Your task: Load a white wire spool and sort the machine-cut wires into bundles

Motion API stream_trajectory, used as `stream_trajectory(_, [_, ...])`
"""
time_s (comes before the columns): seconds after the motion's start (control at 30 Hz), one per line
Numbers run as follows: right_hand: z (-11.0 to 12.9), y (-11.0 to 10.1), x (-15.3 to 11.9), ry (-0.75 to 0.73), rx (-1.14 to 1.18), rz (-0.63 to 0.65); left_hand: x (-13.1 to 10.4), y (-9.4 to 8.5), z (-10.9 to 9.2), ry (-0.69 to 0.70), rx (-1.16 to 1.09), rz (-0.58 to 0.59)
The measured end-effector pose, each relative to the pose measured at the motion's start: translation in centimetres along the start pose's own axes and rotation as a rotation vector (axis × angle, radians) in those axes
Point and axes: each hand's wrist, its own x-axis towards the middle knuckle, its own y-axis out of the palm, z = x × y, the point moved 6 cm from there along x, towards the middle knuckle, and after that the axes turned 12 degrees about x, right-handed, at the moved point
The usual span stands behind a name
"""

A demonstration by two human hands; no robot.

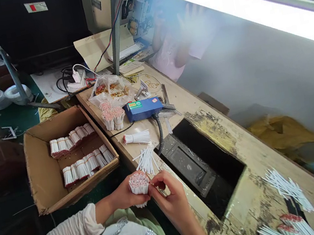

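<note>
My left hand (121,195) is wrapped round an upright bundle of white wires (138,182) with pinkish-copper ends facing up. Beside it, my right hand (171,199) has thumb and finger pinched together at the bundle's right side. Whatever lies in that pinch is too small to make out. Just past the bundle, loose white wires (147,160) are spread on the wooden bench (249,158). Farther back lies a tied bundle of wires (137,137) on its side, and several bundles stand upright (113,115) with their copper-coloured ends up.
To the left, a cardboard box (43,170) holds two rows of banded bundles. A blue device (143,109) sits beside a plastic bag of gold-coloured pieces (111,88). The bench has a dark rectangular opening (228,176). More wires (289,187) lie right. Overhead hangs a lit tube (231,3).
</note>
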Motion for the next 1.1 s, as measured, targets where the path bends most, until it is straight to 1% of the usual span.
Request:
stream_trajectory(0.1, [0.7,0.1,-0.2,-0.048,-0.022,-0.059,-0.2,0.2,-0.6,0.039,0.041,-0.004])
stream_trajectory(0.2, [1.0,0.2,-0.4,-0.070,-0.025,-0.112,-0.2,0.2,-0.6,0.038,0.044,-0.020])
stream_trajectory(0.27, [0.8,0.2,-0.6,-0.052,-0.007,-0.133,-0.3,0.1,-0.4,0.037,0.057,-0.028])
stream_trajectory(0.4, [-0.1,0.0,-1.2,0.032,0.068,-0.170,-0.4,0.2,0.1,0.019,0.059,-0.009])
stream_trajectory(0.47, [-0.1,-0.1,-1.5,0.037,0.072,-0.174,-0.4,0.3,0.2,0.015,0.050,0.001])
stream_trajectory(0.6, [0.5,0.0,-1.5,-0.018,0.026,-0.148,-0.4,0.3,0.2,0.040,0.072,-0.002])
stream_trajectory(0.77, [1.1,0.1,-1.2,-0.060,-0.047,-0.128,-0.3,0.4,0.2,0.032,0.088,-0.021])
stream_trajectory(0.93, [1.5,0.2,-1.3,-0.106,-0.084,-0.165,-0.3,0.7,0.0,0.022,0.044,-0.053])
stream_trajectory(1.1, [1.4,0.4,-1.5,-0.111,-0.091,-0.194,-0.4,0.8,-0.6,0.063,0.063,-0.079])
